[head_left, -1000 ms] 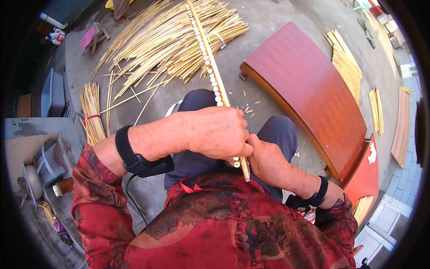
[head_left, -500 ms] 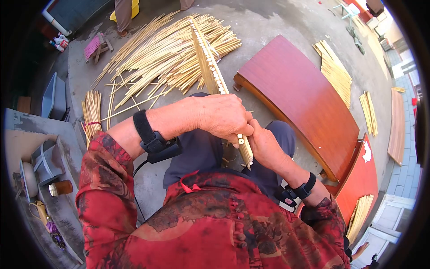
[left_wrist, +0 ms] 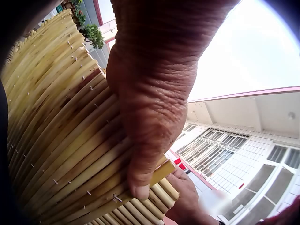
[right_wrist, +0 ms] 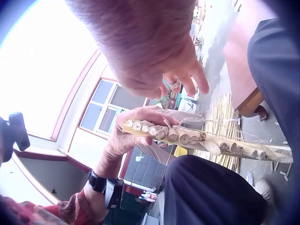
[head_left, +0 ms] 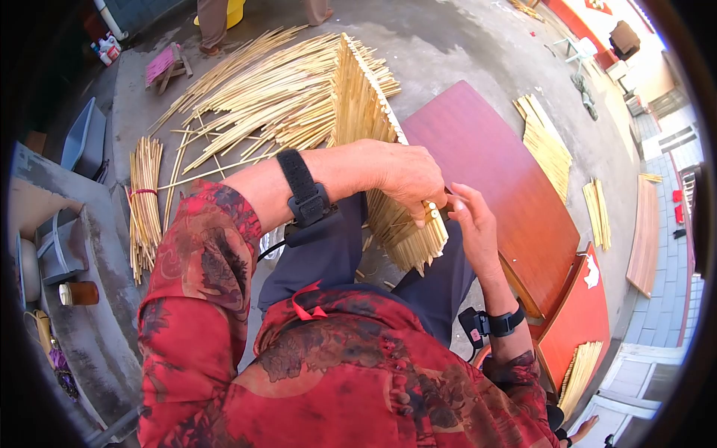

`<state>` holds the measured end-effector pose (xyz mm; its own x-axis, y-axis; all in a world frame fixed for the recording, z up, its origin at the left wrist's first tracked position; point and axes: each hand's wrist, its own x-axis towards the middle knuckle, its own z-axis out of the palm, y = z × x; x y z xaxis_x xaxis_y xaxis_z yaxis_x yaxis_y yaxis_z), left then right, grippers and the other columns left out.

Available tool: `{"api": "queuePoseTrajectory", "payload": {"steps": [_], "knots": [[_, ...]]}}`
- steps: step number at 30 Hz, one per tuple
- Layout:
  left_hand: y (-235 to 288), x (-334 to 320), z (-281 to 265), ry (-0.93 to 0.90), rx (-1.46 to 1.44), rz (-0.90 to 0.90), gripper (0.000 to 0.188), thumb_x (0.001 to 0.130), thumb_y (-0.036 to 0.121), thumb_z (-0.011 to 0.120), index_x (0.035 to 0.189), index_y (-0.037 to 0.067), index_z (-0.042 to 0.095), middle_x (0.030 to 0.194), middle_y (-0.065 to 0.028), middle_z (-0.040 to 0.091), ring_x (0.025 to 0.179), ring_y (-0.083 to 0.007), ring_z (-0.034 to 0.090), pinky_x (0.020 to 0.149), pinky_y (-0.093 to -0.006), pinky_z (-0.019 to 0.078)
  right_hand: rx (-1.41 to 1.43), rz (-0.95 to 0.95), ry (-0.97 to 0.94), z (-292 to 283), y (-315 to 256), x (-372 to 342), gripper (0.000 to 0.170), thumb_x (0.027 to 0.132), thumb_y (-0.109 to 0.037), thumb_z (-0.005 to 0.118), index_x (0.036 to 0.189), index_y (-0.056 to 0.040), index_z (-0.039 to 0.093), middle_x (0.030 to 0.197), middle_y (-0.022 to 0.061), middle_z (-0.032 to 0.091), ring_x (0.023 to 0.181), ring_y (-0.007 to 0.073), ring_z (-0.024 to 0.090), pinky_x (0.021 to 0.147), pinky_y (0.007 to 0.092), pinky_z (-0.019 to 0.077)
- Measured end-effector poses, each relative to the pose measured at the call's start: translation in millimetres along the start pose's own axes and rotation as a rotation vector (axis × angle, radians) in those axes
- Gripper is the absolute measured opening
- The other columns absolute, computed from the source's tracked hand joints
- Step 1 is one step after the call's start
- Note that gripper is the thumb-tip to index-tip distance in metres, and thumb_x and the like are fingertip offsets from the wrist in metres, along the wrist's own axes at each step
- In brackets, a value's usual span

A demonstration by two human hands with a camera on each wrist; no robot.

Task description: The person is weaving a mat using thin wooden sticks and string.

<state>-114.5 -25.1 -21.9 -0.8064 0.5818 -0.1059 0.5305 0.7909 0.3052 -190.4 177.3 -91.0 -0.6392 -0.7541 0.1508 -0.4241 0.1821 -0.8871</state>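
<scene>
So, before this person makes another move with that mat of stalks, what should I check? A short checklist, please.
1. Left hand has a grip on the mat: ok, its thumb presses one face near the edge.
2. Right hand holding nothing: cannot tell, its fingertips are partly hidden.
3. Stalk ends nearest the person level: not ok, they form a jagged line.
4. Mat resting on the knees: cannot tell.
5. More stalks in sight: ok, a large pile lies ahead.
</scene>
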Motion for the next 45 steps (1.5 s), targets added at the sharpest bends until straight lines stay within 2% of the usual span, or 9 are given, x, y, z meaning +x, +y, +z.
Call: {"api": "queuePoseTrajectory", "payload": {"steps": [5,7,17,22,25,29,35,43,45], "knots": [[-7.0,16.6,-21.9,-0.023,0.022,-0.052,0.039,0.076,0.040,0.068,0.096,0.006,0.066,0.080,-0.0116,0.067,0.083,-0.0313,0.063,0.072,-0.0434,0.0487,0.237,0.238,0.105,-23.2,-14.5,-29.7,0.033,0.098,-0.022,0.041,0.118,0.0021,0.051,0.110,0.0100,0.059,0.101,0.0177,0.058,0.085,0.0277,0.0452],[-14.5,22.7,-25.3,0.134,-0.093,0.017,0.039,0.076,0.042,0.067,0.089,0.005,0.063,0.069,-0.0134,0.063,0.074,-0.0340,0.063,0.065,-0.0440,0.0470,-0.033,0.042,0.112,-21.5,-14.9,-37.3,0.034,0.098,-0.022,0.042,0.121,0.0020,0.050,0.110,0.0095,0.058,0.100,0.0157,0.055,0.090,0.0274,0.0410],[-1.4,34.0,-69.7,0.287,-0.201,-0.145,0.044,0.078,0.045,0.067,0.091,0.003,0.063,0.071,-0.0162,0.063,0.071,-0.0339,0.060,0.063,-0.0417,0.0450,0.032,-0.071,0.303,-57.2,-39.2,-18.0,0.030,0.098,-0.019,0.045,0.118,0.0008,0.054,0.104,0.0055,0.059,0.097,0.0102,0.052,0.087,0.0249,0.0409],[-0.8,39.0,-72.6,0.431,-0.446,-0.110,0.042,0.079,0.044,0.067,0.094,0.005,0.064,0.070,-0.0125,0.062,0.066,-0.0233,0.059,0.061,-0.0344,0.0439,-0.038,-0.193,0.454,-74.1,-54.4,-11.8,0.027,0.097,-0.017,0.047,0.116,0.0001,0.054,0.102,0.0043,0.059,0.092,0.0091,0.053,0.083,0.0234,0.0419],[14.3,36.1,-72.6,0.448,-0.508,-0.187,0.042,0.080,0.041,0.067,0.099,0.003,0.065,0.078,-0.0168,0.065,0.073,-0.0284,0.062,0.068,-0.0384,0.0464,-0.139,-0.272,0.507,-78.9,-66.0,-7.7,0.024,0.095,-0.013,0.050,0.114,-0.0005,0.055,0.101,0.0055,0.060,0.092,0.0115,0.055,0.083,0.0256,0.0436],[14.4,33.7,-60.3,0.458,-0.621,-0.245,0.031,0.083,0.036,0.067,0.091,0.006,0.066,0.071,-0.0038,0.063,0.069,-0.0102,0.056,0.063,-0.0277,0.0437,-0.230,-0.401,0.592,-86.1,-65.8,-1.4,0.022,0.089,-0.004,0.056,0.110,-0.0008,0.057,0.098,0.0102,0.060,0.092,0.0180,0.058,0.083,0.0280,0.0454],[0.2,-8.0,-58.4,0.651,-0.780,-0.293,0.031,0.086,0.028,0.065,0.102,0.001,0.064,0.088,-0.0015,0.067,0.079,-0.0089,0.060,0.071,-0.0261,0.0471,-0.336,-0.617,0.618,-71.4,-79.0,-24.0,0.017,0.084,0.002,0.058,0.100,-0.0018,0.059,0.094,0.0122,0.060,0.083,0.0233,0.060,0.072,0.0281,0.0477],[-72.9,-69.6,-44.8,1.148,-0.894,-0.342,0.038,0.090,0.027,0.060,0.115,-0.002,0.055,0.104,-0.0082,0.063,0.095,-0.0138,0.060,0.084,-0.0271,0.0460,-0.380,-0.389,0.781,-71.9,-40.7,-138.0,0.013,0.083,0.003,0.059,0.095,-0.0020,0.060,0.079,0.0088,0.059,0.068,0.0223,0.058,0.059,0.0307,0.0470],[-75.4,-59.4,-51.9,1.192,-0.942,-0.405,0.043,0.091,0.031,0.059,0.118,-0.002,0.053,0.108,-0.0103,0.061,0.097,-0.0157,0.060,0.084,-0.0279,0.0467,-0.237,-0.122,0.989,-78.1,-23.8,-171.9,0.008,0.086,-0.002,0.057,0.094,-0.0014,0.060,0.078,0.0092,0.059,0.065,0.0184,0.057,0.059,0.0294,0.0467]]}}
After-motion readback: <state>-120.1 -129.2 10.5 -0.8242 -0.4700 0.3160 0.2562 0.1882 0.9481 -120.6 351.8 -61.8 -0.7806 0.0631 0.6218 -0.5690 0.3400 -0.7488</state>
